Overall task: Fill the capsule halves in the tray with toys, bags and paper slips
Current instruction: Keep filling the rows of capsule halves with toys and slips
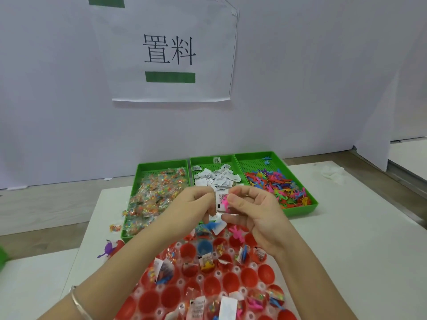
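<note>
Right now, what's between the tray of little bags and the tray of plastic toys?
In the head view, a third green tray of white paper slips sits between the bag tray and the toy tray.

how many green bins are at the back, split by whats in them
bin of bags: 1
bin of paper slips: 1
bin of toys: 1
total: 3
</note>
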